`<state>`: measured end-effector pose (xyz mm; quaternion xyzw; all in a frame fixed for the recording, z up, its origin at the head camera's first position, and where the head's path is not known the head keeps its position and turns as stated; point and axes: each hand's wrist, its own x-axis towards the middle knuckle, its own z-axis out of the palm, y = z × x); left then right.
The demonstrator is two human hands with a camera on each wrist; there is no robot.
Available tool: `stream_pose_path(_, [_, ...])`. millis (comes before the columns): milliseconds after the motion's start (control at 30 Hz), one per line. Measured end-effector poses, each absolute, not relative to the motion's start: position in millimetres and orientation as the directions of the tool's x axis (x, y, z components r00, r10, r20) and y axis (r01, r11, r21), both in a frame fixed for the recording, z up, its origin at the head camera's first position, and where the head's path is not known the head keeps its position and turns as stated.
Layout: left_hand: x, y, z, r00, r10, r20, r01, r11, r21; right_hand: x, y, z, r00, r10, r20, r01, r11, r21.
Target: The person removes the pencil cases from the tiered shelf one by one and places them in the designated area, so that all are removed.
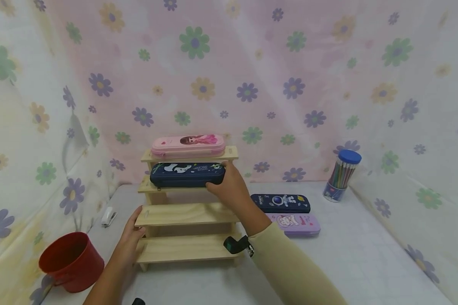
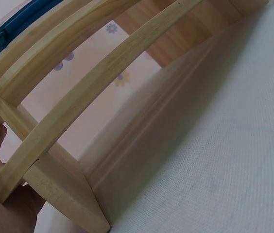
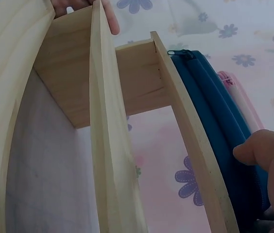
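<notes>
Grey cloth covers the table (image 1: 358,262); flowered sheets (image 1: 252,76) hang behind it and on both sides.

Rack (image 1: 187,214): pale wood, four stepped shelves, standing at table centre. Navy case (image 1: 187,174): on the second shelf from the top, flat, long axis running 9 to 3 o'clock, zip pull at the 9 o'clock end. Pink case (image 1: 188,146): on the top shelf, parallel, directly at 12 o'clock from the navy case.

Right hand (image 1: 230,186): at the 3 o'clock end of the navy case, fingers and thumb curled round that end and gripping it. The right wrist view shows the thumb pressed on the case edge, with the pink case just behind. Left hand (image 1: 131,235): at the 9 o'clock end of the third shelf, thumb and fingers clasping the end of the board; the left wrist view shows the palm against the side post.

Surroundings:
- Dark case (image 1: 280,203) and lilac case (image 1: 295,223), flat on the cloth at 3 o'clock from the rack, side by side.
- Pencil tub (image 1: 341,174) with blue lid, at 2 o'clock, well apart.
- Red bucket (image 1: 71,262), at 8 o'clock, near the left forearm.
- Small white stapler-like item (image 1: 108,216), at 9 o'clock.

Right forearm lies across the two lower shelves at their 3 o'clock end.
</notes>
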<state>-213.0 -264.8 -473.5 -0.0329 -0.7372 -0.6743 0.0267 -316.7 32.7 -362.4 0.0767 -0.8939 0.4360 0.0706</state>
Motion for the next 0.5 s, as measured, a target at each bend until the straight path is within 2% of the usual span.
stream_pose_path(500, [-214.9, -264.3, -472.1, -1.0, 0.0, 0.029, 0.029, 0.088, 0.996, -312.1, 33.2, -366.1, -0.969, -0.038, 0.244, -0.211, 0.638, -0.74])
